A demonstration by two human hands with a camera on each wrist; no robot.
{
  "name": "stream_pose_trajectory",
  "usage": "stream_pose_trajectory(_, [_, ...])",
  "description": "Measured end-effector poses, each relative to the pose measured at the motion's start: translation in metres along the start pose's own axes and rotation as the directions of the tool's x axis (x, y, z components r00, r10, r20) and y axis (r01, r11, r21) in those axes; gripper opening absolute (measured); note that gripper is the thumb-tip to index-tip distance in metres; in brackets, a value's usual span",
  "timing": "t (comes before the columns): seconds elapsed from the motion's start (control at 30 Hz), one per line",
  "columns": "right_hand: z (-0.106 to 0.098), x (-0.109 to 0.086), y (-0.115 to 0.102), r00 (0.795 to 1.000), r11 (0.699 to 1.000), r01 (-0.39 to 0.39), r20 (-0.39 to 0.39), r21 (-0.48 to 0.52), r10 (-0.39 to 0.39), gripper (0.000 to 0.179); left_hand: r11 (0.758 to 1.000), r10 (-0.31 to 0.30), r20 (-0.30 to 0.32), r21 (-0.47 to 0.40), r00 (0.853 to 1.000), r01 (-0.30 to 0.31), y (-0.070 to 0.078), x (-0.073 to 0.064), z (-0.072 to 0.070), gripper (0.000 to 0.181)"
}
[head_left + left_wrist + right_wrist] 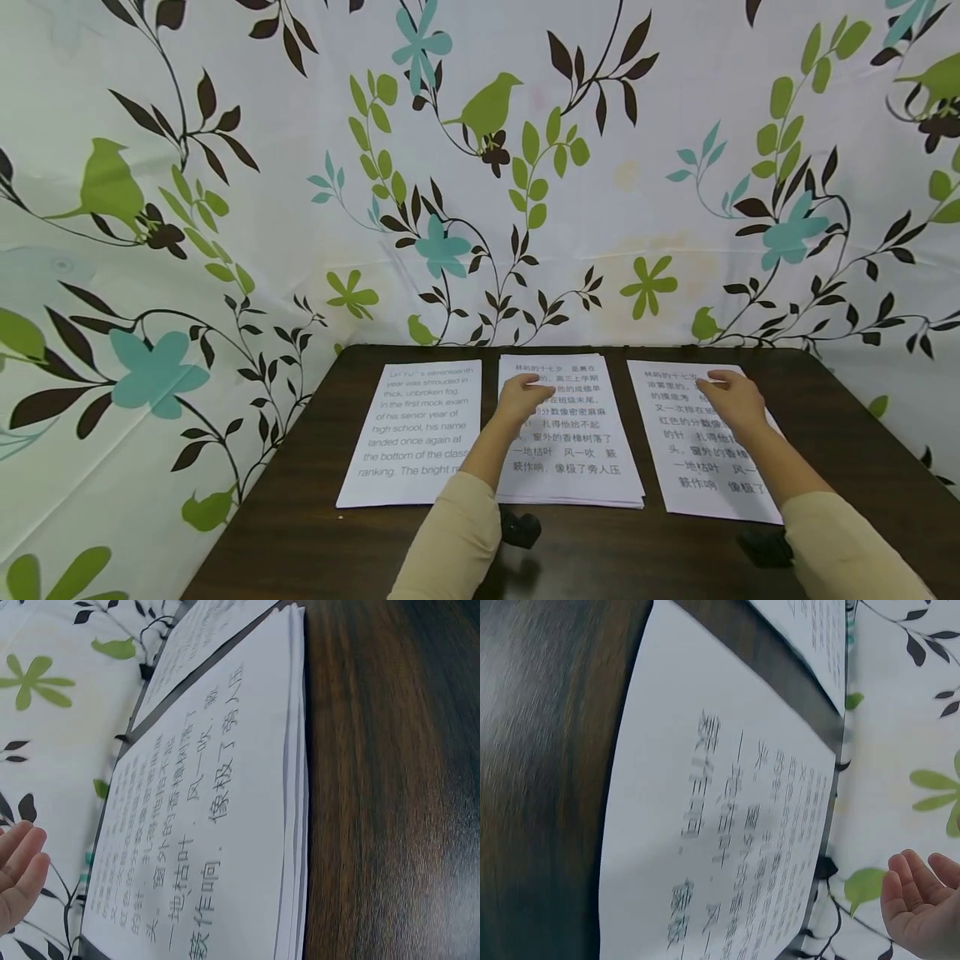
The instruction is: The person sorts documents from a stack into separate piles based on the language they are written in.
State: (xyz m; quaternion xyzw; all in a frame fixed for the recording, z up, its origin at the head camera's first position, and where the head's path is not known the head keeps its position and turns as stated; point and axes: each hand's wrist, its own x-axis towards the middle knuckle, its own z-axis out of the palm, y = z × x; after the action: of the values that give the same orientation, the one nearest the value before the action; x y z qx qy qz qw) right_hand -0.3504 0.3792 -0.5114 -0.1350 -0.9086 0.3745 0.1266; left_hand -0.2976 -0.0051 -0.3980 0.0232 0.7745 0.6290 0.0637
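Three sets of printed paper lie side by side on a dark wooden table (300, 533). The left sheet (416, 433) carries English text. In the middle is a thick stack (577, 454) printed in Chinese, and my left hand (525, 393) lies over its upper left part with relaxed fingers pointing right. My right hand (727, 392) sits over the upper part of the right sheet (693, 467), fingers loosely bent. In the left wrist view the stack (217, 825) shows its layered edge and my fingers (19, 870) hold nothing. In the right wrist view my fingers (919, 900) curl loosely beside the right sheet (727, 825).
A cloth backdrop (480, 167) printed with leaves and birds hangs behind the table and round both sides. Bare wood (615, 550) runs along the table's near edge below the papers. A black wrist mount (520, 527) shows under each cream sleeve.
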Motion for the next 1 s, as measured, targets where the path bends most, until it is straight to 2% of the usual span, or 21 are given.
stream_pose_trajectory(0.3, [0.035, -0.004, -0.025, 0.997, 0.996, 0.07, 0.036, 0.046, -0.072, 0.074, 0.999, -0.031, -0.088, 0.01, 0.996, 0.032, -0.009, 0.001, -0.023, 0.051])
stream_pose_trajectory(0.47, [0.052, -0.016, -0.046, 0.997, 0.997, 0.037, 0.072, 0.069, -0.042, 0.073, 0.997, -0.07, -0.157, 0.031, 0.985, 0.076, -0.02, 0.001, -0.031, 0.05])
stream_pose_trajectory(0.6, [0.064, -0.025, -0.059, 0.995, 0.996, 0.009, 0.099, 0.085, -0.018, 0.068, 0.993, -0.086, -0.186, 0.061, 0.979, 0.099, -0.029, 0.001, -0.034, 0.048])
stream_pose_trajectory(0.63, [0.064, -0.028, -0.063, 0.991, 0.994, 0.004, 0.132, 0.107, -0.018, 0.067, 0.992, -0.09, -0.188, 0.067, 0.978, 0.104, -0.032, 0.001, -0.035, 0.048])
stream_pose_trajectory(0.73, [0.064, -0.04, -0.075, 0.986, 0.992, 0.006, 0.165, 0.123, -0.026, 0.063, 0.989, -0.104, -0.188, 0.08, 0.977, 0.121, -0.038, 0.0, -0.037, 0.047])
stream_pose_trajectory(0.83, [0.052, -0.063, -0.101, 0.975, 0.983, -0.028, 0.223, 0.181, -0.013, 0.059, 0.986, -0.119, -0.19, 0.094, 0.975, 0.139, -0.043, -0.002, -0.039, 0.046])
stream_pose_trajectory(1.0, [0.032, -0.101, -0.146, 0.96, 0.975, -0.071, 0.28, 0.209, 0.01, 0.053, 0.98, -0.129, -0.186, 0.129, 0.974, 0.154, -0.053, -0.005, -0.04, 0.046])
